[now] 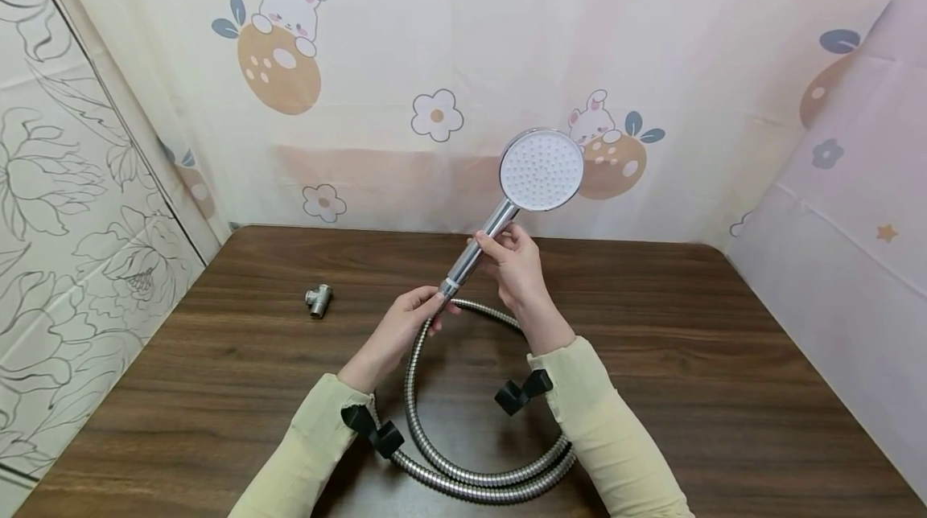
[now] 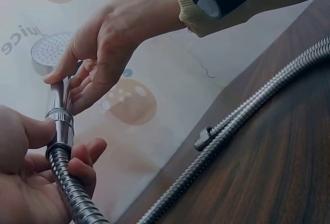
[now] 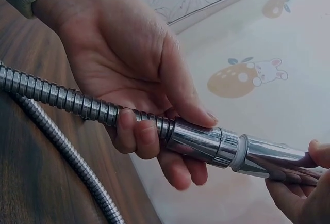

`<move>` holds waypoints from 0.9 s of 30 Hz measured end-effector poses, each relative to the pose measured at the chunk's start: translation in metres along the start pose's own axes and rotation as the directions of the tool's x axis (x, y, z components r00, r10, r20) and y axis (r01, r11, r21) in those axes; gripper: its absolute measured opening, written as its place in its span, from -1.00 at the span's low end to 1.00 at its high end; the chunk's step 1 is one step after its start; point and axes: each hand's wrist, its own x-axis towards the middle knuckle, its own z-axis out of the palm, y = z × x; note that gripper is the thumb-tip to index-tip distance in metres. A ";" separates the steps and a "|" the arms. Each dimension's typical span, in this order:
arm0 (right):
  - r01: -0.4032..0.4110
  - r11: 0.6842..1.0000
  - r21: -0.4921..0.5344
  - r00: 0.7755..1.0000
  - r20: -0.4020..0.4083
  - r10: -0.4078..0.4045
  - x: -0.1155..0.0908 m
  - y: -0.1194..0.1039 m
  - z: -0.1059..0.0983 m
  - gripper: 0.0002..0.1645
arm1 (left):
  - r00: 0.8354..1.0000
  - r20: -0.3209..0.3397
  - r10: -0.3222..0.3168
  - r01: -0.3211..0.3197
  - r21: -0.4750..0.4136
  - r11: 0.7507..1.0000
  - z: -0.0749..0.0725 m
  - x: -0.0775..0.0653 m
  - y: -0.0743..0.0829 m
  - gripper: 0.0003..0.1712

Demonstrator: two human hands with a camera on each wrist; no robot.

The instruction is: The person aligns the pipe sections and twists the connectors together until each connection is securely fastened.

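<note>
A chrome handheld shower head (image 1: 541, 170) with a round white nozzle face is held tilted above the table. Around the middle of its handle my right hand (image 1: 516, 267) curls its thumb and fingers. Lower down, my left hand (image 1: 401, 329) pinches the chrome end nut (image 3: 198, 140) of a ribbed metal shower hose (image 1: 411, 389) between thumb and fingers. The nut meets the handle's base, where a narrow white ring (image 3: 240, 153) shows between them. From there the hose drops and loops on the table between my forearms.
A small metal tee fitting (image 1: 318, 301) lies on the dark wooden table (image 1: 652, 389), left of my hands. In the left wrist view the hose's other end carries a metal connector (image 2: 203, 139). Printed cloth (image 1: 376, 43) hangs behind the table and along both sides.
</note>
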 end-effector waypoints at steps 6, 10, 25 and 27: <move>0.016 1.000 -0.001 1.000 0.003 -0.016 -0.002 -0.001 0.002 -0.82 | 1.000 0.009 0.003 -0.003 0.008 1.000 -0.001 0.000 0.001 -0.61; 0.025 1.000 0.008 1.000 0.001 -0.025 -0.004 -0.003 0.003 -0.83 | 1.000 0.009 0.005 -0.005 -0.012 1.000 -0.001 0.000 0.001 -0.66; 0.041 0.998 -0.043 0.999 -0.028 -0.042 -0.007 -0.004 0.006 -0.79 | 0.998 -0.053 0.015 -0.017 -0.038 0.999 0.003 -0.004 0.009 -0.74; 0.042 0.998 -0.046 0.999 -0.027 -0.043 -0.007 -0.004 0.006 -0.78 | 0.998 -0.058 -0.001 -0.002 -0.044 0.999 0.003 -0.004 0.010 -0.75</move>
